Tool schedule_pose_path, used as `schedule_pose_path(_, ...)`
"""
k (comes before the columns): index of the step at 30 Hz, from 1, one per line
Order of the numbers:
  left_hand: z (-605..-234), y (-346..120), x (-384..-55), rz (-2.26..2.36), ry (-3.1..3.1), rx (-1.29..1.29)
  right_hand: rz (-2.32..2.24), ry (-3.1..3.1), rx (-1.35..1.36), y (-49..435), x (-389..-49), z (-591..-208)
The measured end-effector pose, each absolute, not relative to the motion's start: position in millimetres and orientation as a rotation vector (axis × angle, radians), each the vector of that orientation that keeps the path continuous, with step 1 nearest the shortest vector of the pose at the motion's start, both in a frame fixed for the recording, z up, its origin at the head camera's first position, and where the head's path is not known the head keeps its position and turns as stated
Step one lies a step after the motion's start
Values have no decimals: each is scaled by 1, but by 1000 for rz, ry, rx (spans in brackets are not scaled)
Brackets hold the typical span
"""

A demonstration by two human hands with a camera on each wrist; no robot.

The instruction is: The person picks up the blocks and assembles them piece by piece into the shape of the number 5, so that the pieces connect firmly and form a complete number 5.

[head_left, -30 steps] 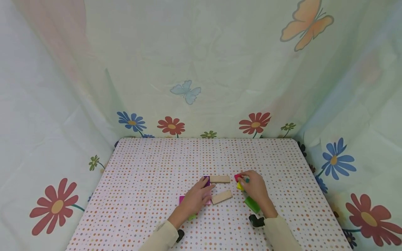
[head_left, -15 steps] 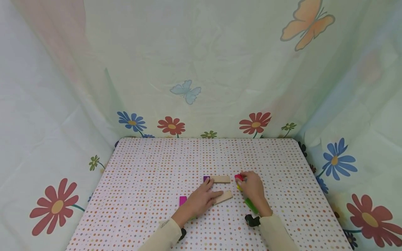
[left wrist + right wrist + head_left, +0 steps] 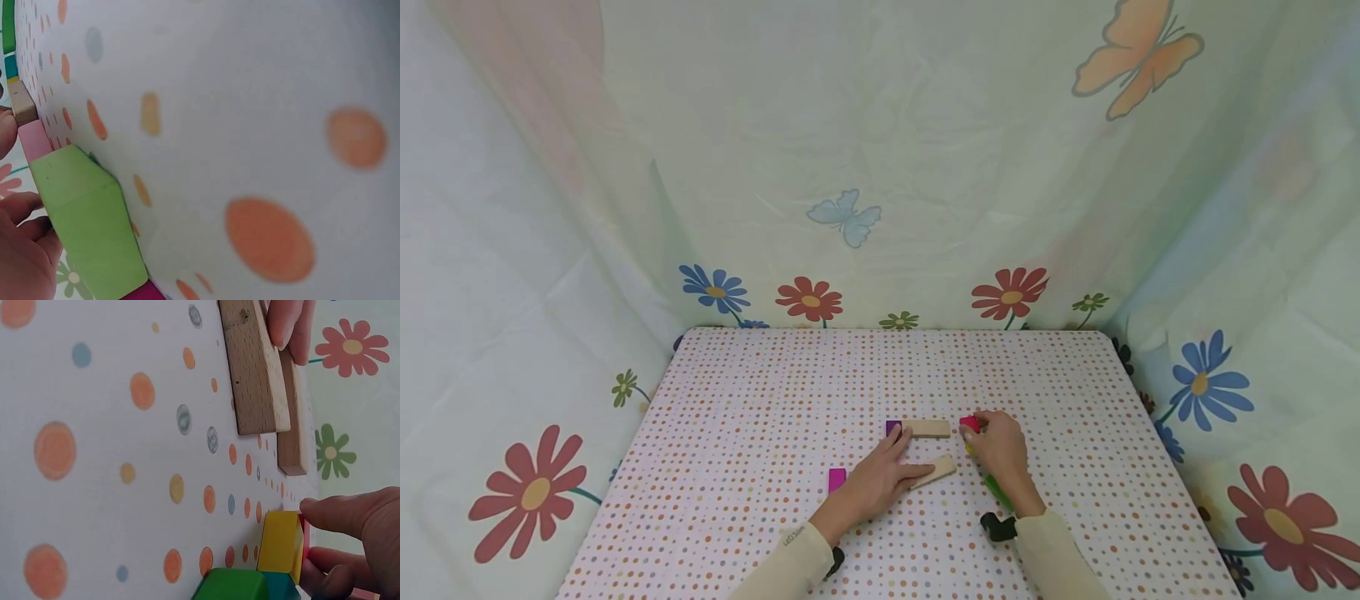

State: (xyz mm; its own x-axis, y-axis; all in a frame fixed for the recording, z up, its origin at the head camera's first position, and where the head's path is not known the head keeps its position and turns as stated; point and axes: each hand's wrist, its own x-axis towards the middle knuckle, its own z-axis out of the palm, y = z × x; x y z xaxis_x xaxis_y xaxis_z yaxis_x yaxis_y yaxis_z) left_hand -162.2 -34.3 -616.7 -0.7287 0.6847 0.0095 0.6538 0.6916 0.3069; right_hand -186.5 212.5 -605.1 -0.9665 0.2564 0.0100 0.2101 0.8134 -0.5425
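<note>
White tabletop [image 3: 775, 392] dotted orange, yellow and blue; on it, beige wood-grained planks [image 3: 253, 378], red block [image 3: 970, 422], yellow block [image 3: 279, 545], teal block [image 3: 281, 586], green block [image 3: 234, 585], lime block [image 3: 97, 234], pink block [image 3: 35, 139], magenta block [image 3: 837, 479], purple block [image 3: 892, 427]. Behind it, pale flowered curtain [image 3: 925, 125].

Pale hangings [image 3: 700, 142] – fabric, it seems from the creases – enclose the dotted worktop [image 3: 760, 383] beyond its far, left and right edges. Printed flowers [image 3: 810, 302] line the far edge; a blue butterfly [image 3: 849, 220] sits above its middle, an orange butterfly [image 3: 1133, 60] high above the far right corner. Soft, muted light.

Booth-like setting (butterfly-printed drapes [image 3: 880, 125])
</note>
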Motion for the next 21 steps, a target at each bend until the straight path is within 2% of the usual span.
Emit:
schedule_pose_path(8,-617,-34,-162,466,2782,1102,959,-2895,-343,217,-185,-598)
schedule_pose_path(21,-616,-35,-162,474,2769,1105,1110,-3024,-5,239,-194,-591)
